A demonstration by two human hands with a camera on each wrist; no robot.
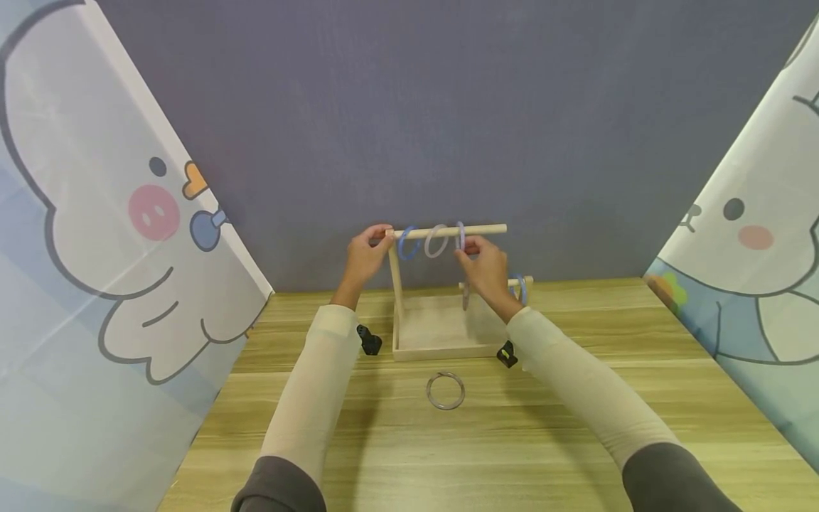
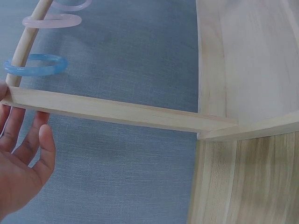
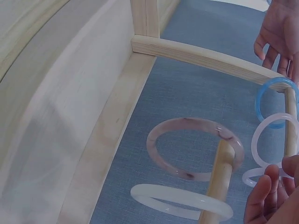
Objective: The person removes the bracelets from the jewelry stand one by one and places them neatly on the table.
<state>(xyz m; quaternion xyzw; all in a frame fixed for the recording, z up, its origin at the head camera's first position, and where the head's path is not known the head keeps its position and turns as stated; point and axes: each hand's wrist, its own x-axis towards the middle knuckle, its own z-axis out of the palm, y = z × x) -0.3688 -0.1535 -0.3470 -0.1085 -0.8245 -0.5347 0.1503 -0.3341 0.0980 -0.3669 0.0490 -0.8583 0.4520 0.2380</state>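
Observation:
A two-armed wooden bangle rack (image 1: 397, 284) stands on the table. My left hand (image 1: 367, 256) grips the top of its upright post, thumb in front and fingers behind. On the upper rod (image 1: 486, 229) hang a blue bangle (image 1: 401, 246) near the post and a pale pink bangle (image 1: 427, 246) beside it. Further along that rod, my right hand (image 1: 484, 270) pinches a lavender bangle (image 1: 461, 231), which encircles the rod. In the right wrist view, its fingertips partly hide this bangle. The lower rod (image 3: 218, 179) carries a marbled bangle (image 3: 187, 122) and a white bangle (image 3: 177, 193).
Another blue bangle (image 1: 523, 291) hangs near the lower rod's right end. A greyish-brown bangle (image 1: 429, 391) lies flat on the wood-grain table (image 1: 576, 441) before the rack. Small black objects (image 1: 368, 340) sit by the rack's front corners. A grey wall panel (image 1: 448, 107) rises behind.

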